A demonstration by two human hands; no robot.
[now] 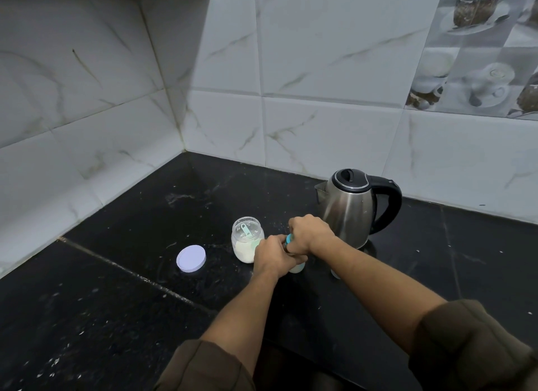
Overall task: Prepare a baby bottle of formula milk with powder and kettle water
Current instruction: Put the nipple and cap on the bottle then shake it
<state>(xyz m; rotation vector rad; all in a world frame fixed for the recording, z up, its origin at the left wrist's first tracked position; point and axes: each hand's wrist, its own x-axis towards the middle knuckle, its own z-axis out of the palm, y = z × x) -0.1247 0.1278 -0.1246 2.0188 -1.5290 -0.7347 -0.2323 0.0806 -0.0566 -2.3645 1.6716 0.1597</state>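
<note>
A small baby bottle (297,267) stands on the black counter, mostly hidden by both hands. My left hand (275,256) grips its body. My right hand (310,235) curls over its teal screw ring (289,239) from above. Just left of the bottle stands an open clear jar (247,243) with white powder and a teal scoop (247,231) inside. The jar's white lid (191,258) lies flat on the counter further left. A steel kettle (349,205) with a black handle and shut lid stands behind my right hand.
The black stone counter (145,221) meets tiled walls at the back and left, forming a corner. White specks are scattered over it. A small pale object (335,273) peeks out beside my right forearm, below the kettle.
</note>
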